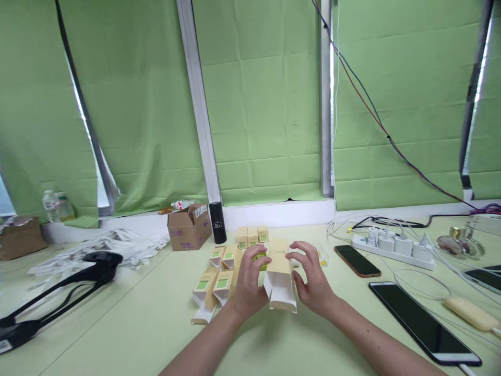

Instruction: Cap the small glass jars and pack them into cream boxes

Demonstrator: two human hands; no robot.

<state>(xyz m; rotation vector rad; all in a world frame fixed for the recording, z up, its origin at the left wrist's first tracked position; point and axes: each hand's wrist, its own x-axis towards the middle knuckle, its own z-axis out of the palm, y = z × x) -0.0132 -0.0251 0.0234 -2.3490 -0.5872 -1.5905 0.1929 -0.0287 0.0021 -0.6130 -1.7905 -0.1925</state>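
Observation:
Between my hands is a cream cardboard box (278,265), tilted, with its white-lined open end and flap facing me. My left hand (249,284) grips its left side with curled fingers. On the right side, my right hand (314,282) holds it with thumb and bent fingers. A small green thing (260,256) shows by my left fingertips; whether it is held or lies behind them I cannot tell. Several similar cream boxes with green inside their open ends, such as this one (222,284), stand left of my left hand. More small boxes (252,236) sit farther back.
At right lie a phone (357,260), a larger phone or tablet (425,321), a power strip (393,249) with cables, and a cream power bank (469,313). To the left are a brown carton (189,227), a black cylinder (217,223), white strips (105,250) and a black strapped object (64,292).

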